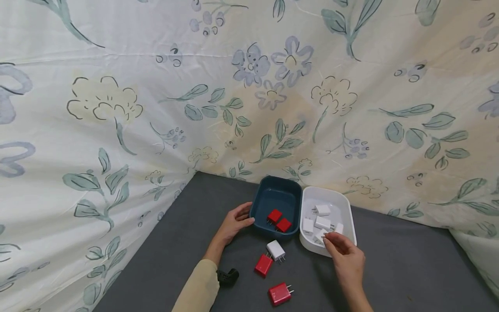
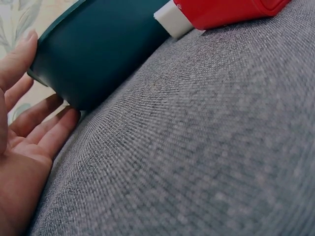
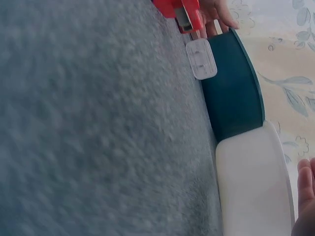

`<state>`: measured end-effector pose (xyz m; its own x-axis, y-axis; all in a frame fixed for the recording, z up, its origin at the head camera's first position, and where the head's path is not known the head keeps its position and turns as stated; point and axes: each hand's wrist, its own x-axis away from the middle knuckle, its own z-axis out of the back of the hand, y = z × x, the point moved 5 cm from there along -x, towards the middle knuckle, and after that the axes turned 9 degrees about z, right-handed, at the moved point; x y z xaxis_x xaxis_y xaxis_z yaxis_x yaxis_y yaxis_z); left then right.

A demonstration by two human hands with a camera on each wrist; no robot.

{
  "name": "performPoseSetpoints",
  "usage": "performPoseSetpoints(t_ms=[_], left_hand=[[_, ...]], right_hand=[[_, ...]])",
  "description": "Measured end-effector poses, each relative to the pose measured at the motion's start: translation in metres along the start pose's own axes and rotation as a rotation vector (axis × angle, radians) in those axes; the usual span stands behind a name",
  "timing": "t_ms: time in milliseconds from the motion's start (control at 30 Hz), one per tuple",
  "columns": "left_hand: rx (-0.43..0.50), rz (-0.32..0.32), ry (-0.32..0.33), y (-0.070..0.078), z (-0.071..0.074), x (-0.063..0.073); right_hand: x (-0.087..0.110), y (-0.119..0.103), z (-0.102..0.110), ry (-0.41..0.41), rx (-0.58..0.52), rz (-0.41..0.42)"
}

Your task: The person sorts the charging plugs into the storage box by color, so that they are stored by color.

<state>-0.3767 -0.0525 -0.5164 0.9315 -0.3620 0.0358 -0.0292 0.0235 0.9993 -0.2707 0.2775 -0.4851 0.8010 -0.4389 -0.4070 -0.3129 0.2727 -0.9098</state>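
Note:
My left hand (image 1: 234,222) rests at the left side of a dark blue bin (image 1: 259,190), its thumb near the rim and its loosely extended fingers against the wall in the left wrist view. Two red charger plugs (image 1: 283,225) lie inside that bin. My right hand (image 1: 347,255) is over the front of a white bin (image 1: 352,225), fingertips close to a white charger plug (image 1: 320,236) among several others. In the right wrist view, the fingers (image 3: 306,184) appear above the white rim with nothing visible between them.
In front of the bins, a white charger plug (image 1: 276,250) lies against a red one (image 1: 264,265), with another red charger plug (image 1: 280,294) closer to me. A black strap piece (image 1: 228,277) is at my left wrist. Floral fabric (image 1: 175,108) hangs behind the grey table (image 1: 163,255).

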Motion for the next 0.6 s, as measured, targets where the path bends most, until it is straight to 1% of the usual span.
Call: performPoseSetpoints(t_ms=[200, 267, 400, 500, 600], left_hand=[[0.008, 0.006, 0.0, -0.001, -0.001, -0.001], [0.008, 0.005, 0.0, -0.001, -0.001, -0.001], [0.001, 0.01, 0.006, -0.001, -0.001, -0.001], [0.004, 0.015, 0.014, -0.009, 0.001, -0.007], [0.011, 0.01, 0.029, -0.019, 0.003, -0.013]], right_hand=[[0.005, 0.0, -0.005, -0.04, -0.031, -0.006], [0.007, 0.0, -0.006, -0.052, -0.024, -0.001], [0.009, 0.001, -0.008, -0.072, 0.025, -0.006], [0.011, 0.001, -0.009, -0.079, 0.046, -0.026], [0.012, 0.002, -0.01, -0.086, 0.043, -0.042]])
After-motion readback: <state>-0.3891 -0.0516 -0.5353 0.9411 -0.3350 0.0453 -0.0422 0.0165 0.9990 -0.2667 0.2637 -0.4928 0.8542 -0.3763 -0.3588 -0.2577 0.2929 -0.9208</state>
